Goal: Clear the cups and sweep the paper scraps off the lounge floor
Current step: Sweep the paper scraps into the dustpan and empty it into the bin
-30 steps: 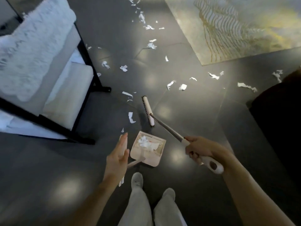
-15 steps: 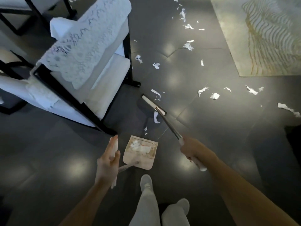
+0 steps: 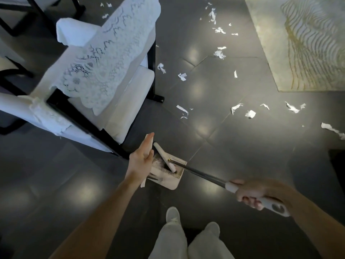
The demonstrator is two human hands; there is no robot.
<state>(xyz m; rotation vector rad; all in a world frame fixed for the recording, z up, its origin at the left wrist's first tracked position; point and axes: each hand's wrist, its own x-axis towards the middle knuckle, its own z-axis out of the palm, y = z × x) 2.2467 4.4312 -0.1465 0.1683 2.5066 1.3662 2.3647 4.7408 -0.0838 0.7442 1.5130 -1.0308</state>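
Beside the chair (image 3: 104, 75), one dustpan (image 3: 172, 183) holds the head of one broom (image 3: 201, 174); anything under it is hidden. Left hand (image 3: 140, 161) lays straight fingers along the dustpan's upright handle (image 3: 143, 182). Right hand (image 3: 255, 193) grips the broom's end. Over twenty scraps (image 3: 250, 114) litter the floor (image 3: 242, 165) beyond.

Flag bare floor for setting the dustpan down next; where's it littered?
Bare floor left of the dustpan, on the near side of the armchair; also between the broom and the nearest scrap row. Crowded: paper scraps run up the lane between armchair and rug.
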